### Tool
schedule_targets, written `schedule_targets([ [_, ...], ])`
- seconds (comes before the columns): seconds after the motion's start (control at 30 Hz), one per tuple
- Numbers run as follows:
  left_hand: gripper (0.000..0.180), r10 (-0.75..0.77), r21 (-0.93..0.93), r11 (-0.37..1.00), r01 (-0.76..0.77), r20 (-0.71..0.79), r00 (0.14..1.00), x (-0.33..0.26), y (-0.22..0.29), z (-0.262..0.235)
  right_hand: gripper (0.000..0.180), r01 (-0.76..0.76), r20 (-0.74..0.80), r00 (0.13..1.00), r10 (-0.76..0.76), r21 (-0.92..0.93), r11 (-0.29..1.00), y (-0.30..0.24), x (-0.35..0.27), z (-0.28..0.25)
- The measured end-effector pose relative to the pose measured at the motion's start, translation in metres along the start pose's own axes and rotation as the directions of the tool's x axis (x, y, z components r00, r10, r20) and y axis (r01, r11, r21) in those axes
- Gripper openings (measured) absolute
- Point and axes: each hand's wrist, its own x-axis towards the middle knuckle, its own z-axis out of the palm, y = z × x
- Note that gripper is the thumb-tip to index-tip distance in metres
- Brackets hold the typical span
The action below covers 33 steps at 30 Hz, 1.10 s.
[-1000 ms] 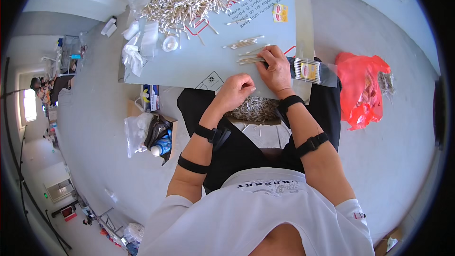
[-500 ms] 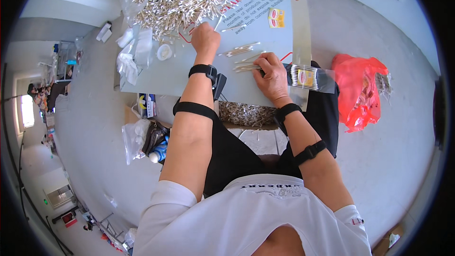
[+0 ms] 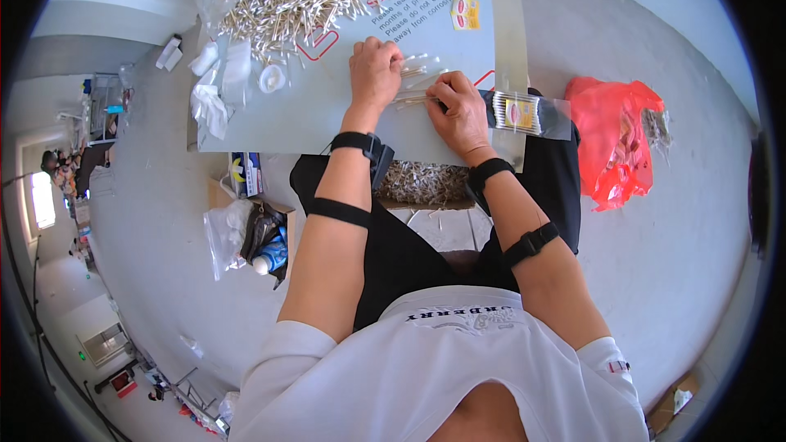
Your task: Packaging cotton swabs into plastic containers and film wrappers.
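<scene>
My right hand point(image 3: 458, 115) is closed on a few cotton swabs point(image 3: 409, 101), whose white tips stick out to its left. Beside its outer side lies a clear packet of cotton swabs point(image 3: 516, 113) with a yellow card, at the table's right edge. My left hand point(image 3: 376, 75) is curled over the table, fingertips bent inward; what it pinches is hidden. Just right of it is a small loose group of cotton swabs point(image 3: 417, 67), partly blurred. Beyond both hands spreads a large heap of cotton swabs point(image 3: 303, 0) in a clear plastic bag.
On the table point(image 3: 319, 115) stand a small round white tub point(image 3: 272, 78) and crumpled white plastic point(image 3: 211, 106). Two yellow cards point(image 3: 465, 13) lie farther back. Below the front edge is a box of swabs point(image 3: 422, 184). A red plastic bag point(image 3: 614, 139) sits on the floor at right.
My left hand has moved from the heap's edge toward the small group of swabs and my right hand. My right hand stays beside the packet. The whole view has shifted slightly.
</scene>
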Motion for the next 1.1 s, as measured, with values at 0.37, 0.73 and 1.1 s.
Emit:
schedule_targets([
  [0.37,0.053,0.103,0.148,0.983,-0.111,0.062,0.993,-0.052,0.031,0.005,0.009,-0.061,-0.069,0.995,0.069,0.113,0.992,0.0,-0.006,0.0],
  [0.73,0.059,0.144,0.145,0.974,-0.173,0.191,0.971,-0.033,0.031,0.009,0.019,-0.205,-0.249,0.905,0.346,0.459,0.865,0.003,-0.003,-0.002],
  [1.1,0.052,-0.32,-0.677,0.725,0.131,-0.162,0.934,-0.047,0.036,0.012,0.031,-0.245,-0.257,0.875,0.411,0.495,0.833,-0.001,0.002,0.012],
])
